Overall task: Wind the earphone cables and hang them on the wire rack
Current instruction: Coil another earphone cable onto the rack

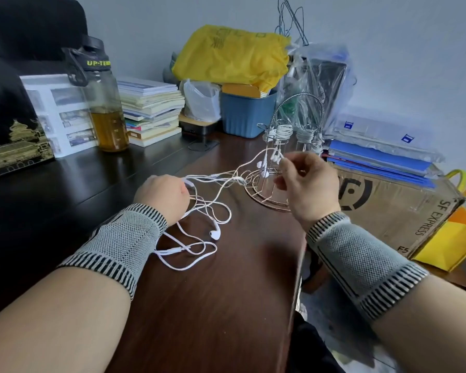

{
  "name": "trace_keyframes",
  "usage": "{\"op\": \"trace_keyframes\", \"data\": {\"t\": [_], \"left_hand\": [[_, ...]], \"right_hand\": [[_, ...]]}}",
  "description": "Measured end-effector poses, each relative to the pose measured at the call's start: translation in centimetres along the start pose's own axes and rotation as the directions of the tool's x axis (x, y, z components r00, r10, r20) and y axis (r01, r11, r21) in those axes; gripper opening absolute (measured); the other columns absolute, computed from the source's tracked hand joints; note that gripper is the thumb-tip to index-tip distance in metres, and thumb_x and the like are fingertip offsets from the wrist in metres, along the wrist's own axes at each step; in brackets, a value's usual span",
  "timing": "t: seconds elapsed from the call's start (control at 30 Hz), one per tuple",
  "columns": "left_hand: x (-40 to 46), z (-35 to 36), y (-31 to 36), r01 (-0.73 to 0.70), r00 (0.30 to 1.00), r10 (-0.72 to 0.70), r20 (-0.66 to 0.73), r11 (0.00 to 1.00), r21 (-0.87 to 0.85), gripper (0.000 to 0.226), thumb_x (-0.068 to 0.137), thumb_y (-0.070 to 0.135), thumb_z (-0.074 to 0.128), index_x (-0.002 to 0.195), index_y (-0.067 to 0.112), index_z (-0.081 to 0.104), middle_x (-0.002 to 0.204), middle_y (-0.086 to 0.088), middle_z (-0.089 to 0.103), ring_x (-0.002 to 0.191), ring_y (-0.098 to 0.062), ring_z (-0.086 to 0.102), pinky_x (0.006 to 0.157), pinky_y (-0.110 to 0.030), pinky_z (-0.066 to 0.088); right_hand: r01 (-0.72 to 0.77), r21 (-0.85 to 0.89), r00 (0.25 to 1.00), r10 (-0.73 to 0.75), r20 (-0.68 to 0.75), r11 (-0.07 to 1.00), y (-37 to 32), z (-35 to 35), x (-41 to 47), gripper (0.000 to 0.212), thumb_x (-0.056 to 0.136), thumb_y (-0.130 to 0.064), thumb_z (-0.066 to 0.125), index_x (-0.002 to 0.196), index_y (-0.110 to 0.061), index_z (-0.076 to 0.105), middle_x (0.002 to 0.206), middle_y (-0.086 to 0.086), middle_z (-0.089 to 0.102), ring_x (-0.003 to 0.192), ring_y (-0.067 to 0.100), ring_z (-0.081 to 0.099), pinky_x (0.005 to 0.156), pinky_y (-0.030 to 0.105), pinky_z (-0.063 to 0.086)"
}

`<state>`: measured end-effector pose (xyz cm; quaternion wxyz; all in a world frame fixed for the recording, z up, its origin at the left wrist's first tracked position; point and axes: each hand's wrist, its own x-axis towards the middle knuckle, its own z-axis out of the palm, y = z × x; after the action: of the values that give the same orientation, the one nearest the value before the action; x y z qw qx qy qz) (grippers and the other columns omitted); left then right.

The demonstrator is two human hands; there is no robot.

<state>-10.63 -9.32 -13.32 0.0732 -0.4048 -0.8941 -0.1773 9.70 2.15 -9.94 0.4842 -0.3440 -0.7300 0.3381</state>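
Observation:
A tangle of white earphone cables (199,214) lies loose on the brown table, with one earbud (215,234) resting near the middle. My left hand (160,196) grips the cables at the tangle's left side. My right hand (307,181) is raised and pinches a cable end with earbuds (276,157) between thumb and fingers, just in front of the wire rack (269,195). The rack stands upright on a round base. Several wound white cable bundles (283,131) hang on its upper hooks.
A cardboard box (393,208) topped with blue folders stands right of the rack. A blue bin (246,117), a yellow bag, stacked books (151,111) and a large drink bottle (105,103) line the back. The table's right edge (299,265) runs under my right forearm.

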Motion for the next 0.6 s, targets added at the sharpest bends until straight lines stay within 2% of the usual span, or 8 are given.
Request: {"op": "trace_keyframes", "data": {"t": [0.07,0.13,0.2,0.27,0.3,0.37,0.47,0.6], "left_hand": [[-0.5,-1.0,0.8,-0.032,0.998,0.029,-0.053,0.998,-0.057,0.030,0.097,0.023,0.045,0.095,0.018,0.075,0.098,-0.002,0.069,0.090,-0.024,0.059,0.078,-0.037,0.052],[-1.2,-2.8,2.1,-0.088,0.985,0.053,-0.163,0.971,-0.221,0.023,0.095,0.021,0.050,0.095,0.020,0.073,0.102,0.004,0.066,0.092,-0.018,0.057,0.083,-0.032,0.048],[-1.7,-4.7,3.8,-0.151,0.970,0.057,-0.235,0.903,-0.403,0.016,0.093,0.022,0.054,0.095,0.023,0.070,0.098,0.009,0.063,0.089,-0.010,0.055,0.082,-0.027,0.043],[-1.8,-5.8,5.4,-0.185,0.976,0.092,-0.198,0.827,-0.530,0.010,0.089,0.033,0.060,0.091,0.027,0.068,0.091,0.013,0.065,0.084,-0.005,0.058,0.078,-0.026,0.045],[-1.7,-6.0,6.1,-0.184,0.981,0.122,-0.148,0.822,-0.539,0.013,0.086,0.041,0.063,0.090,0.030,0.066,0.089,0.015,0.065,0.083,-0.003,0.060,0.076,-0.026,0.048],[-1.3,-6.0,7.2,-0.187,0.981,0.186,-0.045,0.884,-0.428,0.022,0.080,0.052,0.067,0.090,0.034,0.062,0.090,0.016,0.064,0.083,-0.004,0.061,0.076,-0.028,0.051],[-0.7,-5.8,8.1,-0.209,0.977,0.209,-0.029,0.935,-0.287,0.010,0.084,0.038,0.068,0.081,0.033,0.061,0.088,0.010,0.067,0.081,-0.009,0.062,0.078,-0.033,0.055],[-0.4,-6.4,8.0,-0.188,0.982,0.179,-0.059,0.949,-0.253,0.016,0.089,0.028,0.065,0.074,0.031,0.063,0.079,0.013,0.066,0.070,-0.007,0.057,0.061,-0.024,0.046]], "right_hand": [[0.011,0.045,1.000,-0.011,0.003,0.999,-1.9,-1.5,1.0,0.006,0.092,-0.020,0.063,0.087,-0.017,0.064,0.078,0.002,0.071,0.068,0.016,0.070,0.067,0.035,0.061],[0.024,0.075,0.998,-0.028,0.052,0.997,-3.8,-2.6,1.7,0.006,0.090,-0.017,0.065,0.087,-0.011,0.066,0.075,0.004,0.071,0.066,0.019,0.071,0.067,0.039,0.061],[0.028,0.069,0.990,-0.037,0.137,0.997,-5.2,-3.1,2.2,0.007,0.089,-0.013,0.065,0.084,-0.008,0.066,0.070,0.006,0.070,0.064,0.022,0.071,0.066,0.043,0.061],[0.017,0.071,0.980,-0.030,0.199,0.997,-6.4,-3.4,2.6,0.008,0.089,-0.010,0.065,0.083,-0.004,0.065,0.067,0.006,0.067,0.059,0.021,0.069,0.065,0.046,0.060],[0.003,0.081,0.976,-0.021,0.219,0.997,-6.8,-3.4,2.8,0.008,0.089,-0.009,0.065,0.084,-0.002,0.065,0.065,0.006,0.066,0.055,0.018,0.067,0.064,0.046,0.060],[-0.034,0.110,0.969,0.006,0.248,0.993,-7.6,-3.7,3.1,0.009,0.089,-0.007,0.065,0.086,0.001,0.064,0.065,0.005,0.063,0.050,0.013,0.064,0.063,0.041,0.061],[-0.073,0.175,0.966,0.026,0.258,0.982,-8.3,-4.3,3.4,0.006,0.088,-0.005,0.066,0.084,-0.002,0.063,0.066,0.005,0.064,0.050,0.014,0.063,0.061,0.036,0.060],[-0.094,0.153,0.984,0.068,0.162,0.984,-7.8,-5.6,4.1,0.008,0.088,-0.005,0.065,0.081,-0.006,0.066,0.071,0.008,0.066,0.055,0.019,0.066,0.066,0.043,0.061]]}}
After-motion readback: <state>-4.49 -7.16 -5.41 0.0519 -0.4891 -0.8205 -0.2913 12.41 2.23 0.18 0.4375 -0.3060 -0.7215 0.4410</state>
